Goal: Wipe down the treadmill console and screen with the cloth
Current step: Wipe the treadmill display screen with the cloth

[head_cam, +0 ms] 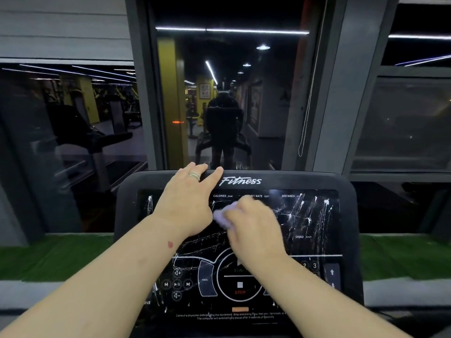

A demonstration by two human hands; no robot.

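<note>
Wiping mid-screen, my right hand (pixel 253 223) bunches the soft, light cloth (pixel 223 215) against the rigid, slick console (pixel 346 215); my left hand (pixel 188 198) rests flat, fingers extended over its top edge.

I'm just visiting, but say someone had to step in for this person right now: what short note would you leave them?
Left hand: open, fingers draped over the top edge of the treadmill console, steadying it.
Right hand: holds the pale lilac cloth bunched against the middle of the screen.
Done: hard to judge; no part looks plainly clean yet.
Left: white streaks and splashes on the screen's upper right, by the left edge, and around the lower-left buttons; the Fitness logo strip on the frame too.
</note>
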